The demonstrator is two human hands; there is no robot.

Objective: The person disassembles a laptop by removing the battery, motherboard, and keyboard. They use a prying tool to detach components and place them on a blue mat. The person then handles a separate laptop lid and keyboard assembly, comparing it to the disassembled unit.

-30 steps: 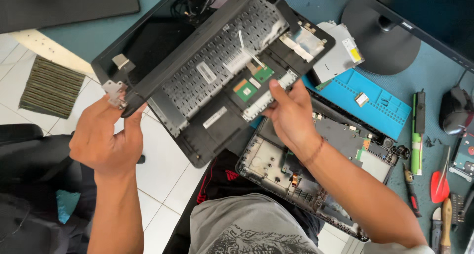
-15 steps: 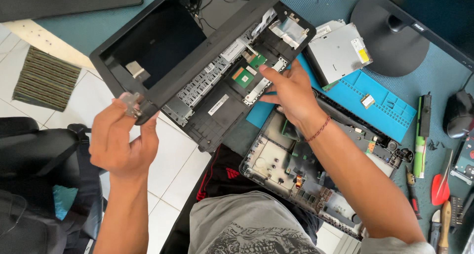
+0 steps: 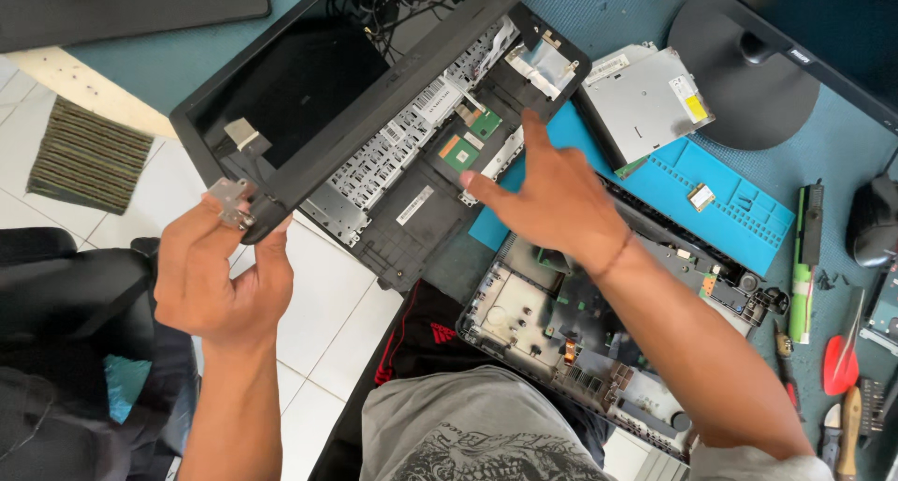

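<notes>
Teal felt covers the worktop (image 3: 842,163), white tiles showing at eight o'clock. I see my left hand (image 3: 224,275) pinching the metal hinge corner of the matte black plastic laptop lid (image 3: 309,97), its long axis running eight to one o'clock. My right hand (image 3: 552,196) spreads wide, fingertips on the upturned keyboard panel (image 3: 421,191).

Optical drive (image 3: 645,97) lies on mat (image 3: 739,210) (right of laptop lid (image 3: 309,97)).
</notes>
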